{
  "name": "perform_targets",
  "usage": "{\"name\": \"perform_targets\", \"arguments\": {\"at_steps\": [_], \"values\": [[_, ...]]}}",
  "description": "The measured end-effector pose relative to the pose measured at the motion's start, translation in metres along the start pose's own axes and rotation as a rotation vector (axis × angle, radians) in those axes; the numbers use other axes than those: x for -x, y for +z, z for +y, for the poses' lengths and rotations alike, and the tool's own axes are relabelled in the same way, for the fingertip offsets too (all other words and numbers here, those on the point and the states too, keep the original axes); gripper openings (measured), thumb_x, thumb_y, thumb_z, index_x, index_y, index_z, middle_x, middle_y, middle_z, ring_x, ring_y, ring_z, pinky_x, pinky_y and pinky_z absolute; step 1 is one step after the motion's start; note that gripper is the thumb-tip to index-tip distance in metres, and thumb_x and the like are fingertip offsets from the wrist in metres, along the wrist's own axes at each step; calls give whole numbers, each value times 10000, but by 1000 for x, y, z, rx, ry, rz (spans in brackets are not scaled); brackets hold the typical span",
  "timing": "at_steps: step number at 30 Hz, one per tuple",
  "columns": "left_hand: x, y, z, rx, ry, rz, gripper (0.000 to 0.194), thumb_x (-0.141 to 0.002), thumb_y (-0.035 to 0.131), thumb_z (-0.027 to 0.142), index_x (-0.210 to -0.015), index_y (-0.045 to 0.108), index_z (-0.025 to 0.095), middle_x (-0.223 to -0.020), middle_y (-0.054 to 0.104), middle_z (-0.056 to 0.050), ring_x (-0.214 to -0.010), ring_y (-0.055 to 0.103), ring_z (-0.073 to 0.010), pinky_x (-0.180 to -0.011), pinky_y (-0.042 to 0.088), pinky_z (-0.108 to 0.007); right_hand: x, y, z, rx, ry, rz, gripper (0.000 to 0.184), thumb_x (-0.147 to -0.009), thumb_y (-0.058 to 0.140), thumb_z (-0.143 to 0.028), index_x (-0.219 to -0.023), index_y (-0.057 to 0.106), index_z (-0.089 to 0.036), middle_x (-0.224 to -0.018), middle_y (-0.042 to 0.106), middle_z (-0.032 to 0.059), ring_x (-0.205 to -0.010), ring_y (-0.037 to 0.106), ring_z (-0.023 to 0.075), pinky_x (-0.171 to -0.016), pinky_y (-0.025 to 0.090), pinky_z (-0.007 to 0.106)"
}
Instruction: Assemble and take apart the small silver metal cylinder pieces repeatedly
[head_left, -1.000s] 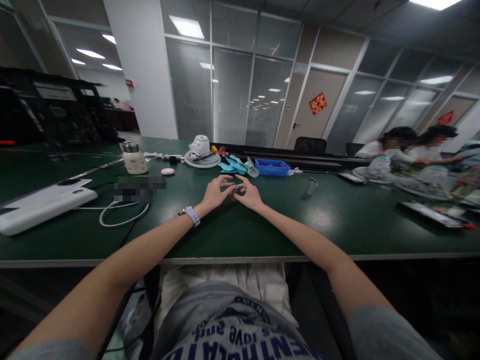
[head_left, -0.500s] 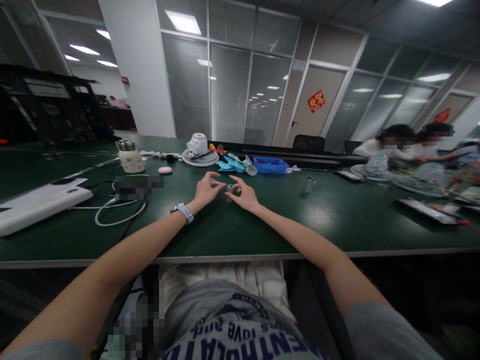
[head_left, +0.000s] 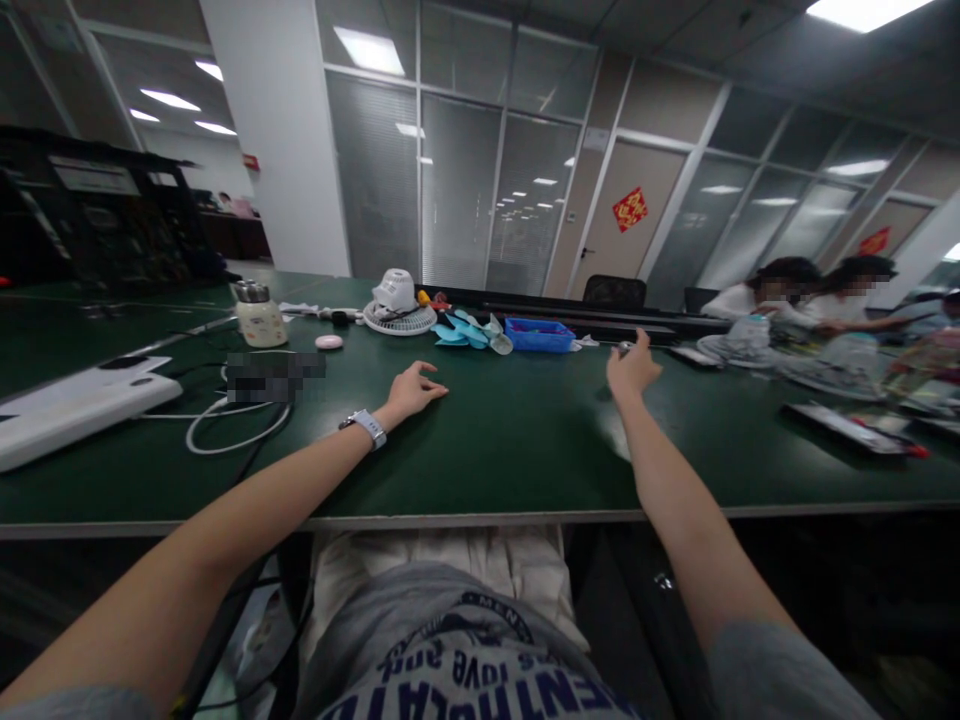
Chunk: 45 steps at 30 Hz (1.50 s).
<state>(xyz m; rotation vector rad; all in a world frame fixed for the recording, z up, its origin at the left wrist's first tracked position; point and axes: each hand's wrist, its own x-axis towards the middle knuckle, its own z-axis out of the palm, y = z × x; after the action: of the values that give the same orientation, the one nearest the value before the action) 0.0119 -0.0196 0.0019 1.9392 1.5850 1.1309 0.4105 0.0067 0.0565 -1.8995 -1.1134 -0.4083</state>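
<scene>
My left hand (head_left: 412, 390) rests over the green table (head_left: 510, 440) with thumb and fingers apart and nothing between them. Out to the right is my right hand (head_left: 634, 370), its thumb and index finger around a small silver metal part (head_left: 623, 346). The small upright grey block that stood in this spot is hidden behind that hand, so I cannot tell whether the metal part touches it.
Along the back lie a white fan housing (head_left: 397, 305), light-blue fan blades (head_left: 463, 330) and a blue basket (head_left: 538, 335). A cream flask (head_left: 261, 315), pink case (head_left: 328, 342) and white cable (head_left: 196, 437) are left. Two people sit at the right among fan parts.
My right hand has left my left hand and swung right, to where the grey block stood, carrying the small metal part. My left hand stays almost in place, now empty.
</scene>
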Motion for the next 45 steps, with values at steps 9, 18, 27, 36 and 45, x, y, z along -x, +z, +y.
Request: {"name": "perform_targets", "arguments": {"at_steps": [9, 18, 27, 36, 45], "values": [[-2, 1, -1, -25, -15, 10, 421, -737, 716, 439, -1058, 553, 220, -897, 760, -65, -953, 694, -238, -873, 474, -344, -1, 9, 52, 110, 344, -116, 552, -858, 533, -190, -1395, 413, -141, -1228, 565, 255, -1110, 567, 335, -999, 286, 495], [-9, 1, 2, -43, -215, 202, 271, -893, 493, 423, -1035, 551, 200, -1020, 722, -117, -986, 663, -253, -851, 461, -348, 43, 5, -49, -129, -416, -30, 423, -878, 529, -220, -1298, 547, -173, -1298, 564, 159, -1240, 457, 285, -1046, 274, 467], [-12, 1, -4, -46, -254, 223, 231, -885, 494, 379, -1020, 554, 202, -1027, 714, -113, -971, 664, -237, -857, 454, -344, 162, 52, -156, -326, -904, -637, 316, -864, 612, -490, -1075, 732, -288, -1121, 700, 67, -1055, 606, 259, -923, 437, 426], [-13, 2, -5, -39, -250, 203, 227, -859, 525, 365, -1022, 556, 210, -1045, 707, -111, -974, 658, -251, -849, 458, -347, 137, 39, -129, -279, -950, -550, 244, -904, 570, -420, -973, 761, -286, -1035, 727, 30, -962, 629, 223, -865, 444, 374], [-10, 0, 1, -16, -259, 213, 222, -853, 532, 320, -1034, 565, 195, -1033, 707, -111, -941, 662, -228, -828, 466, -327, -16, -16, 22, 162, -1, -11, 340, -921, 465, -325, -1095, 721, -185, -1002, 698, 168, -995, 612, 288, -859, 410, 413]]}}
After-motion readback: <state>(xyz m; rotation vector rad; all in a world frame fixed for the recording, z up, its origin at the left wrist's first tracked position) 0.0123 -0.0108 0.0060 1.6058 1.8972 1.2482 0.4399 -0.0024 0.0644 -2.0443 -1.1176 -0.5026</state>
